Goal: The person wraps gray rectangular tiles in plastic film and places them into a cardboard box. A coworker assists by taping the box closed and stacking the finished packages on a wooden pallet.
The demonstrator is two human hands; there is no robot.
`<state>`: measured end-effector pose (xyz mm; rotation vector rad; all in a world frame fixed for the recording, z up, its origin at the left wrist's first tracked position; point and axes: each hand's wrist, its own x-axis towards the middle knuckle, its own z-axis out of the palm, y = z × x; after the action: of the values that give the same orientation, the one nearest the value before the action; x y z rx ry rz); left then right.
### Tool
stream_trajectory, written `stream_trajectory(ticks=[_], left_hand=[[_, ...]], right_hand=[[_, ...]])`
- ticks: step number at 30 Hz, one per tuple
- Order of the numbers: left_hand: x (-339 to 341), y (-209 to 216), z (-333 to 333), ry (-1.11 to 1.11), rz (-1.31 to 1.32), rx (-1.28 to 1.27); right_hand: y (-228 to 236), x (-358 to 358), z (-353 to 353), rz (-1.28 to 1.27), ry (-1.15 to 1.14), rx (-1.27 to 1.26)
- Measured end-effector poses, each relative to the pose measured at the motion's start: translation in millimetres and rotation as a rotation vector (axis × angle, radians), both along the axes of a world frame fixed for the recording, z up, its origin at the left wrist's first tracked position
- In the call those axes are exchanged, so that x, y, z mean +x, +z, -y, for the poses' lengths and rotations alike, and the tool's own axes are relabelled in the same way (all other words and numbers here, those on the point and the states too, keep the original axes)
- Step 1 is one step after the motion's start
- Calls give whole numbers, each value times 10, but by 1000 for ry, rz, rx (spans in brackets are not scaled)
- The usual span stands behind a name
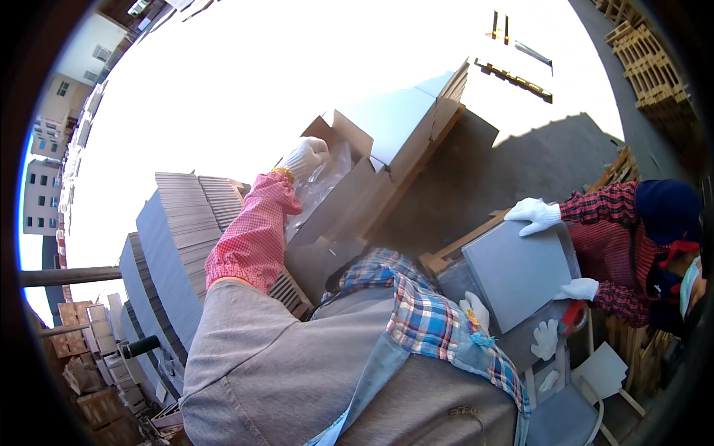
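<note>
My left hand (pixel 306 157), in a white knit glove with a pink checked sleeve cover, is at the open end of a brown carton (pixel 327 204). Its fingers are curled on a clear plastic bag (pixel 321 182) that bulges from the carton. Low on the right, my right hand (pixel 476 311), also white-gloved, is beside the near left edge of a flat grey slab (pixel 520 267); its fingers are mostly hidden. Across from me, a co-worker's gloved hands (pixel 537 215) rest on that slab's far corner and right edge.
Stacks of grey flattened cardboard (pixel 175 245) stand on my left. A long pale carton (pixel 405 123) stretches away ahead. Wooden pallets (pixel 647 63) are at the far right. Loose white gloves (pixel 545 340) lie near a grey chair (pixel 561 416). A metal bar (pixel 71 276) juts in at left.
</note>
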<state>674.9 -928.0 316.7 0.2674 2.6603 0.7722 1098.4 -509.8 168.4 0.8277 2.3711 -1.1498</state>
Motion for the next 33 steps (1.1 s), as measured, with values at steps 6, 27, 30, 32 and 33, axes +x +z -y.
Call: stream_trajectory(ticks=[6, 27, 30, 32, 33], left_hand=[[267, 418, -1159, -553, -427, 69], [1650, 421, -3111, -1072, 199, 307], [1654, 341, -3236, -1129, 292, 224], [1595, 25, -3212, -1136, 322, 288], [1620, 182, -3307, -1181, 438, 50]], right_hand=[[352, -489, 57, -258, -199, -293], [1129, -773, 204, -663, -470, -252], [1100, -619, 179, -639, -517, -165], [1132, -555, 178, -663, -564, -158], [1160, -487, 160, -679, -621, -178]])
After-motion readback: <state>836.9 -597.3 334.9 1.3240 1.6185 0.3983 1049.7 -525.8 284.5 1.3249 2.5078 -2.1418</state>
